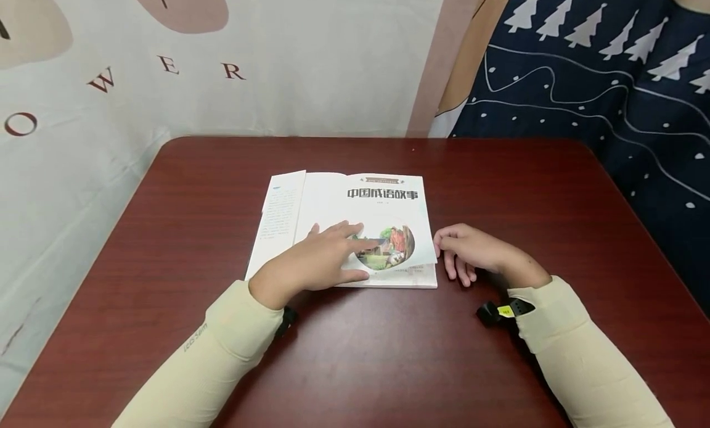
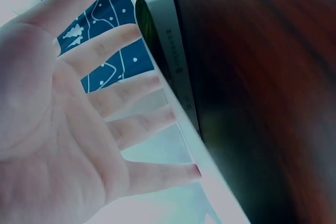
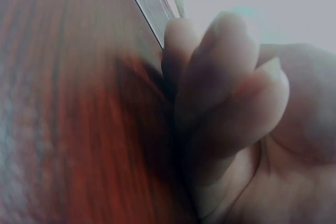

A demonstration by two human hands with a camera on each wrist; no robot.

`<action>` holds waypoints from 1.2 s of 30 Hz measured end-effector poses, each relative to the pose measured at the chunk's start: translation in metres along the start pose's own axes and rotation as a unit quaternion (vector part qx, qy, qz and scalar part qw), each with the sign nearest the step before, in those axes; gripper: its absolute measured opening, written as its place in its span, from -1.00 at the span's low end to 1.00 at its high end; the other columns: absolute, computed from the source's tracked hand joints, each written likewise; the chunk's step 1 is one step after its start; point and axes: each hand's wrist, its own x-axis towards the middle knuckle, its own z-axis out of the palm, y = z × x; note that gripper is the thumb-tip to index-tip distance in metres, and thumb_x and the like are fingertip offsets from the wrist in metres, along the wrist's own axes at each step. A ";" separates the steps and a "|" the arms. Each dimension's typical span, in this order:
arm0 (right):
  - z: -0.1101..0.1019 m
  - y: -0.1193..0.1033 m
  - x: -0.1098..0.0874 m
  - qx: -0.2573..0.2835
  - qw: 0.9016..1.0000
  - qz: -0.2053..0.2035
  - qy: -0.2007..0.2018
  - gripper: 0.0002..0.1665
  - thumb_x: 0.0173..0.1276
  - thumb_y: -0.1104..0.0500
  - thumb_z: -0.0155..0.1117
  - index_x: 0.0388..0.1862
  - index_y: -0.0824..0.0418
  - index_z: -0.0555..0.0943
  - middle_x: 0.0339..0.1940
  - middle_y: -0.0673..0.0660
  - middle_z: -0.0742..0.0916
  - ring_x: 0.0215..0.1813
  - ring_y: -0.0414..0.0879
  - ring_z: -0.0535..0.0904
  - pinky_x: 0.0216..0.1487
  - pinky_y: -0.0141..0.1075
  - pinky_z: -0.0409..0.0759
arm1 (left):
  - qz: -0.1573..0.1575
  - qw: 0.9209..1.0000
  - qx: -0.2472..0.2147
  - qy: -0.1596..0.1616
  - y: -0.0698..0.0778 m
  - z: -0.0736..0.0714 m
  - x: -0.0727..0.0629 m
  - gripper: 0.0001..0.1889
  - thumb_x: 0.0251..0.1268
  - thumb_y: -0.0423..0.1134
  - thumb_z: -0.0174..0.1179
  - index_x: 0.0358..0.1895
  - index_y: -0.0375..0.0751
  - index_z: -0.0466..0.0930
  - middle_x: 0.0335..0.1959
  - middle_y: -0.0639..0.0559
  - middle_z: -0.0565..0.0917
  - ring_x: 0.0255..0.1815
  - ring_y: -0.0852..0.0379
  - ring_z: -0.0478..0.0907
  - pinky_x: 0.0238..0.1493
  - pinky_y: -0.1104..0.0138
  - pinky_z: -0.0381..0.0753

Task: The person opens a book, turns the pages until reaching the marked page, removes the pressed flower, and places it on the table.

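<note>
"What's the setting?"

"A glossy reddish-brown table (image 1: 360,360), with a white cloth printed with letters (image 1: 333,58) hanging behind it. The white-paged paper book (image 1: 327,200) lies spread near the table's middle."

"And the hands?"

"The bare left hand (image 1: 316,261) is wide, fingers fanned over the book, reaching onto the printed colour picture (image 1: 402,249). The bare right hand (image 1: 471,249) sits at the book's right edge, fingers bent; I can't tell whether it pinches paper."

"How would you handle that white title page (image 1: 366,212)?"

"Its lower right corner seems a little raised, showing print beneath. I'd judge the step as managing that leaf, so separate just one sheet, by its outer edge, with a light touch."

"And the left?"

"Keep its pressure gentle and even. Leaning hard on the leaf while the right hand pulls could crease or tear it."
</note>
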 end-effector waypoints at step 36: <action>0.002 0.001 0.001 -0.059 0.998 -0.005 0.021 -0.70 0.47 0.07 0.24 -0.26 0.31 0.49 -0.75 0.13 0.64 -0.83 -0.13 0.49 -0.77 -0.33 0.47 | 0.166 0.949 0.110 0.244 0.001 -0.003 0.003 -0.10 0.14 -0.21 0.41 0.57 0.09 0.17 0.66 -0.05 -0.01 0.69 -0.13 -0.34 0.58 -0.22 -0.15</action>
